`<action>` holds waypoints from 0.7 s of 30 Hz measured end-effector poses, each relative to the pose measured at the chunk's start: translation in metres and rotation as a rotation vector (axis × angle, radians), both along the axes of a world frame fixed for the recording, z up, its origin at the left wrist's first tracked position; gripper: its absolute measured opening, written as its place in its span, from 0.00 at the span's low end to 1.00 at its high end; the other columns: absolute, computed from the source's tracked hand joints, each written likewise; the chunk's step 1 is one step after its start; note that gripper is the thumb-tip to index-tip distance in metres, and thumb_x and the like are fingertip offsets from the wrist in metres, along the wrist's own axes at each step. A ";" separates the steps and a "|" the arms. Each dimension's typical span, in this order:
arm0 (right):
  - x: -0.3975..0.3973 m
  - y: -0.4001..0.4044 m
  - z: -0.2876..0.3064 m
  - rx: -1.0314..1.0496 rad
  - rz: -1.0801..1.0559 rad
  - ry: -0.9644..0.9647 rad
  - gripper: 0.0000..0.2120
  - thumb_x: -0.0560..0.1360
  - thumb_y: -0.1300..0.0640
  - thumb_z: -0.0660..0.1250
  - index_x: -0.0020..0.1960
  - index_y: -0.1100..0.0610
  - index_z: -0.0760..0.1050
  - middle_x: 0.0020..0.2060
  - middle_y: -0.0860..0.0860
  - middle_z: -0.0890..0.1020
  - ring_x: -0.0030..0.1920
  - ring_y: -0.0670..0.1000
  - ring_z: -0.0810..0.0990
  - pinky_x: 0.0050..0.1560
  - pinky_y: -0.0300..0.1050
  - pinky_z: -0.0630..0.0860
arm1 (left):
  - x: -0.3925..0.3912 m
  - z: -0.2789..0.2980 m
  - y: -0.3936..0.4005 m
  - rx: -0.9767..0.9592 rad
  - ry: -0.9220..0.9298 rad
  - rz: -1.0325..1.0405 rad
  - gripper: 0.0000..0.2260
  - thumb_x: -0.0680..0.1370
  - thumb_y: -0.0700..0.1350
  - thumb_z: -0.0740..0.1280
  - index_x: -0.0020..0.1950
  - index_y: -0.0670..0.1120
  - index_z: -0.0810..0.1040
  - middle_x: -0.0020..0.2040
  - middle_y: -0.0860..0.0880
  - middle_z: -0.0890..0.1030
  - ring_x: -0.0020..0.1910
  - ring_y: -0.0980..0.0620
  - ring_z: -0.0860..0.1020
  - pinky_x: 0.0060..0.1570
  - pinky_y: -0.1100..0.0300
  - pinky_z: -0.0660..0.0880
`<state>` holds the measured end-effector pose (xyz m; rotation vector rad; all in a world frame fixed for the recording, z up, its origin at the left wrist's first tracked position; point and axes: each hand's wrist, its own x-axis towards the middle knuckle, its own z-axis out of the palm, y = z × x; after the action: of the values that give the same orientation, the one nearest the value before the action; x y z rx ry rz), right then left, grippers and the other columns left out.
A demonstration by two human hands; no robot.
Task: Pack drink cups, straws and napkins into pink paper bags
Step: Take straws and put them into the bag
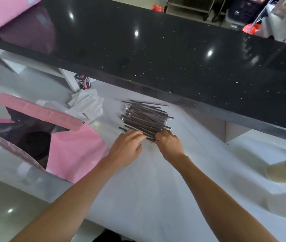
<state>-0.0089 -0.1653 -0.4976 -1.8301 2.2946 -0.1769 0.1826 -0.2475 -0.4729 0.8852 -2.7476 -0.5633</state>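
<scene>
Now both hands work the pile of wrapped straws (145, 118) on the desk (199, 154): right hand (169, 144) fingers pinch its near edge, left hand (127, 149) fingers lie loosely released on it, likely steadying it. Left of them, the pink paper bag (72, 152) gapes ready.

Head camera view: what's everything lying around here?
straws: one pile, dark, in clear wrappers, on the white worktop, centre
open pink bag: one, pink, on the worktop at left, a black-lidded cup inside
second pink bag: one, pink, on the black counter, top left
napkins: a crumpled white heap, behind the open bag
drink cups: two, pale with black lids, right edge
hands: left hand and right hand, both at the pile's near edge
</scene>
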 end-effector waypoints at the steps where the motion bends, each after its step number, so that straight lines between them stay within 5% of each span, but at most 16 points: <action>1: -0.001 0.002 -0.001 0.005 0.016 -0.008 0.05 0.80 0.60 0.66 0.54 0.59 0.76 0.54 0.55 0.78 0.58 0.59 0.75 0.53 0.53 0.75 | 0.000 -0.002 -0.001 -0.021 -0.004 -0.022 0.16 0.73 0.43 0.66 0.61 0.47 0.80 0.60 0.51 0.80 0.60 0.47 0.76 0.54 0.51 0.76; 13: -0.004 0.032 0.002 -0.169 -0.035 -0.277 0.05 0.81 0.59 0.64 0.49 0.54 0.79 0.46 0.50 0.80 0.48 0.54 0.75 0.48 0.51 0.74 | 0.012 -0.028 -0.005 -0.106 -0.038 -0.068 0.11 0.79 0.48 0.61 0.42 0.49 0.81 0.35 0.51 0.80 0.38 0.46 0.80 0.37 0.55 0.74; 16: -0.011 0.026 0.007 -0.257 -0.220 -0.395 0.06 0.81 0.58 0.63 0.50 0.54 0.80 0.43 0.49 0.81 0.46 0.52 0.75 0.46 0.49 0.74 | 0.020 -0.026 -0.004 0.020 -0.103 0.029 0.09 0.81 0.49 0.62 0.47 0.49 0.80 0.39 0.49 0.82 0.41 0.43 0.81 0.39 0.53 0.76; 21: -0.011 0.024 -0.001 -0.062 -0.127 -0.288 0.10 0.77 0.53 0.71 0.56 0.56 0.80 0.48 0.51 0.81 0.51 0.54 0.76 0.51 0.49 0.75 | 0.037 -0.026 0.003 0.420 0.062 0.290 0.03 0.80 0.45 0.65 0.51 0.52 0.77 0.37 0.53 0.83 0.35 0.51 0.80 0.38 0.53 0.77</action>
<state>-0.0199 -0.1418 -0.4986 -1.5667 2.2216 -0.5022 0.2199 -0.2443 -0.4993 1.3019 -2.4180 -1.1069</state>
